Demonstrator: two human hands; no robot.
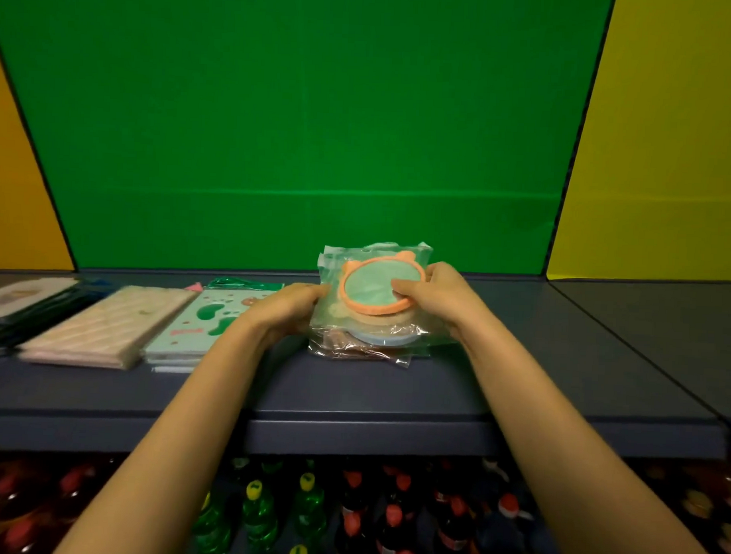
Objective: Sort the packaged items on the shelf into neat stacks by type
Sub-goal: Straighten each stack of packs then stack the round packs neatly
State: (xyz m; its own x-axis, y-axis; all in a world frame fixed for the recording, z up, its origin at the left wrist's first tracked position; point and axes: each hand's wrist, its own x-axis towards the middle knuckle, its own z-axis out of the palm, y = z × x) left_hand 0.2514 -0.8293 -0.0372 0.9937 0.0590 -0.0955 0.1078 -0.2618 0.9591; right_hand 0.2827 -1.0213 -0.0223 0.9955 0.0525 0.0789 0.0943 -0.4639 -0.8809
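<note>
Just right of centre, an orange-rimmed disc packet (382, 287) tilts over the stack of round packets (370, 339) on the shelf (518, 365). The left hand (290, 305) pinches its left edge; the right hand (436, 289) curls round its right rim, thumb on top. The stack lies directly beneath.

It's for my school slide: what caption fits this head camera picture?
Left hand and right hand hold the top bagged orange-rimmed disc on its stack on the shelf.

Orange-rimmed mint disc (382, 286); green-spotted pale packet (206, 325); green backdrop (294, 129).
</note>
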